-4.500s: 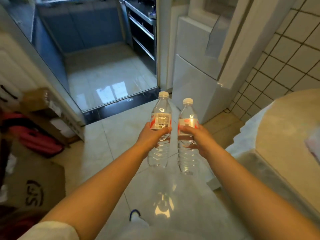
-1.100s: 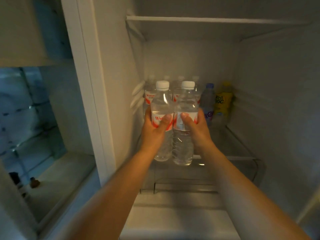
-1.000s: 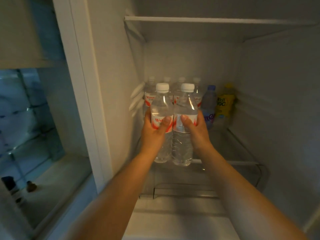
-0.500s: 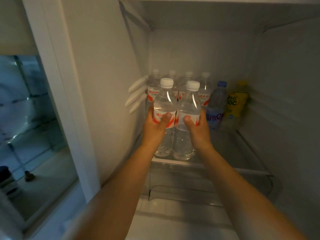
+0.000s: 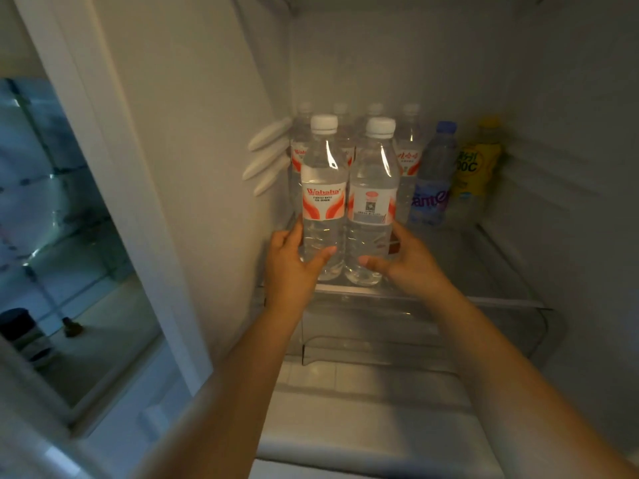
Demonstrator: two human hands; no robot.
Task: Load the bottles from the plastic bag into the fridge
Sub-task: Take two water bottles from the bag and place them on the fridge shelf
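Standing upright on the fridge's glass shelf (image 5: 484, 267): two Wahaha water bottles, left one (image 5: 323, 198), right one (image 5: 371, 205), touching. Left hand (image 5: 290, 261) and right hand (image 5: 404, 264) each loosely curled around a bottle base. More bottles (image 5: 408, 157) behind.

Six clear water bottles with white caps and red-and-white labels are standing on the fridge shelf (image 5: 484, 299): two in front (image 5: 323, 202) (image 5: 371, 209) and four behind (image 5: 409, 157). One blue-capped bottle (image 5: 432, 181) and one yellow bottle (image 5: 475, 171) are sitting beside them. Two hands, left hand (image 5: 290, 267) and right hand (image 5: 408, 264), are showing.
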